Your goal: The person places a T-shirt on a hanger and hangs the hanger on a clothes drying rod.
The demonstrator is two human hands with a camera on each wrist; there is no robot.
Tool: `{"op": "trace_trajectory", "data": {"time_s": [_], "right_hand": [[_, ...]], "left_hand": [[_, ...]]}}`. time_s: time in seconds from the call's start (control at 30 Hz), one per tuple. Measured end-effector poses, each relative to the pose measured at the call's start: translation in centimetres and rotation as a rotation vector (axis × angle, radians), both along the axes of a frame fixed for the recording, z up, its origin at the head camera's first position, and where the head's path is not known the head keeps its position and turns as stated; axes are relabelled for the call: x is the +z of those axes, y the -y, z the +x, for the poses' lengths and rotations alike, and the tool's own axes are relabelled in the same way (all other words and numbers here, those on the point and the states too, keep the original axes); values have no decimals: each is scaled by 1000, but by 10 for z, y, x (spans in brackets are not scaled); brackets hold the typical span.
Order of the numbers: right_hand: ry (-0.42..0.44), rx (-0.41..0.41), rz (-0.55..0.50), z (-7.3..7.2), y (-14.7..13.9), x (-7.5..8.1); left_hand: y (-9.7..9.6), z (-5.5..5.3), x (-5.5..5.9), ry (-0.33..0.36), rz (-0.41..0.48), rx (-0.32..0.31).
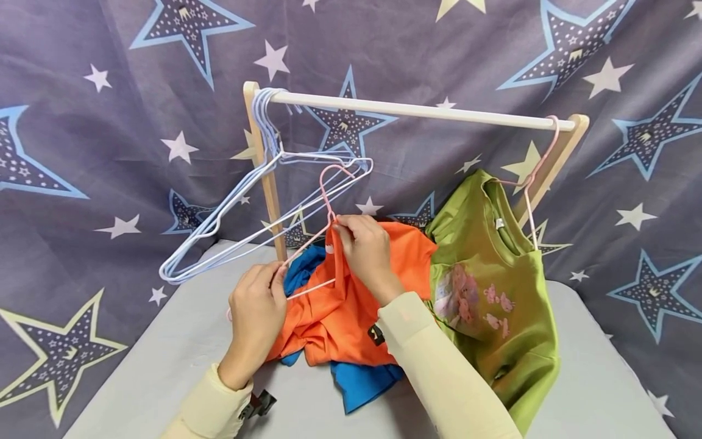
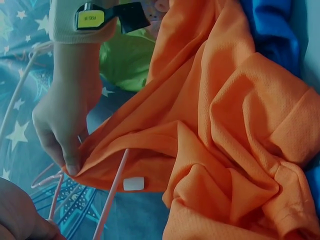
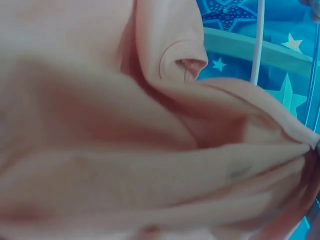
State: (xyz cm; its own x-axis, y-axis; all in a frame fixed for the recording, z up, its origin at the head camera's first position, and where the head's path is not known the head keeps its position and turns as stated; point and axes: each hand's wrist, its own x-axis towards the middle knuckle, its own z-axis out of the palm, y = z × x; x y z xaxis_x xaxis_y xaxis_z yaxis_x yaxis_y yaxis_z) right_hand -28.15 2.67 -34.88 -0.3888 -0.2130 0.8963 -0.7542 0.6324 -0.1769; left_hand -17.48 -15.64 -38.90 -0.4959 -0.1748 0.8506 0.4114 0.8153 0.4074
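Observation:
My left hand [image 1: 258, 311] grips one shoulder of a pink hanger [image 1: 328, 204], whose hook points up. The orange shirt [image 1: 406, 250] hangs partly over this hanger, the other end inside the neck opening. With thumb and fingers, my right hand [image 1: 364, 250] pinches the collar edge just below the hook. In the left wrist view, a white label [image 2: 133, 184] shows inside the collar, beside the hanger's bar [image 2: 111, 195]. Pale-looking folds of the shirt [image 3: 110, 100] fill most of the right wrist view.
A rack with a white rail [image 1: 417, 110] stands behind. Several blue and white hangers [image 1: 219, 210] hang at its left end. At the right end a green shirt [image 1: 510, 292] hangs on another pink hanger [image 1: 540, 164]. Blue clothing [image 1: 364, 384] lies under the orange shirt on the grey surface [image 1: 148, 366].

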Motion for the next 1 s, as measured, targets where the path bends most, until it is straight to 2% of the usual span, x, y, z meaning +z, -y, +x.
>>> {"op": "trace_trajectory", "data": {"time_s": [0.27,0.4,0.57,0.63,0.8,0.9,1.0], "right_hand": [[92,50,159,-1,-19,5],[151,81,198,-4,-26,6],[231,74,227,-4,-25,5],[235,65,237,-4,-23,4],[179,38,255,-5,-22,5],[169,4,278,-4,-25,8],[197,-43,308,-5,-28,11]], "left_hand": [[3,-1,0,22,24,14],[6,-2,2,22,30,16],[6,-1,2,19,31,17],[5,-2,1,16,20,12],[2,-3,-3,21,-1,-5],[2,-3,-3,68,-27,-20],[4,-1,-1,139,-68,-32]]}}
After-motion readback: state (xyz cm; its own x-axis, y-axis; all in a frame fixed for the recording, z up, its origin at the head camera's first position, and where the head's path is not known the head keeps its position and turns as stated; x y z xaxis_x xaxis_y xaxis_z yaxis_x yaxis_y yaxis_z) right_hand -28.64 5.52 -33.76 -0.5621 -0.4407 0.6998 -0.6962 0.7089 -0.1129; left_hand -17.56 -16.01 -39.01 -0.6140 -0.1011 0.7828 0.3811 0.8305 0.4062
